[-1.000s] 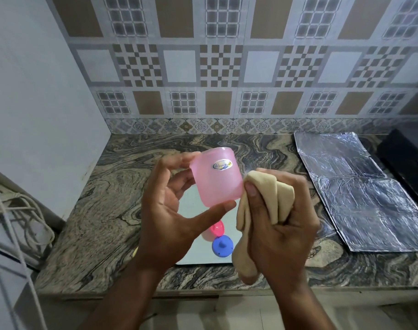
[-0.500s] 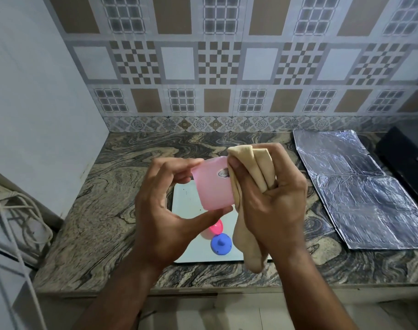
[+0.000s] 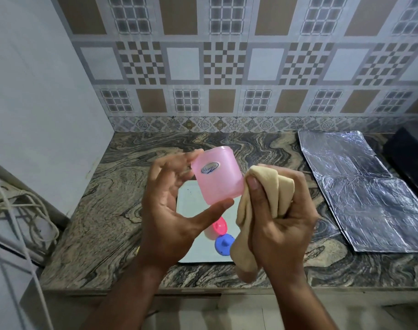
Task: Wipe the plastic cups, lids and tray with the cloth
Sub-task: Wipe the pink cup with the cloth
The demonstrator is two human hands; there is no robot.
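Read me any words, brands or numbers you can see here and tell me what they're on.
"Hawaii": blue script on the white oval sticker on the pink plastic cup, held in the left hand; the last letters are blurry, so this is a best reading.
No other readable text.

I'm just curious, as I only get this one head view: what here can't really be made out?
- Tray: mostly hidden behind the left hand and pink cup.
- Pink lid and blue lid: partly covered by the left hand and the cloth.
- Cup's open end: faces away.
- Dark appliance: cut off by the right edge.
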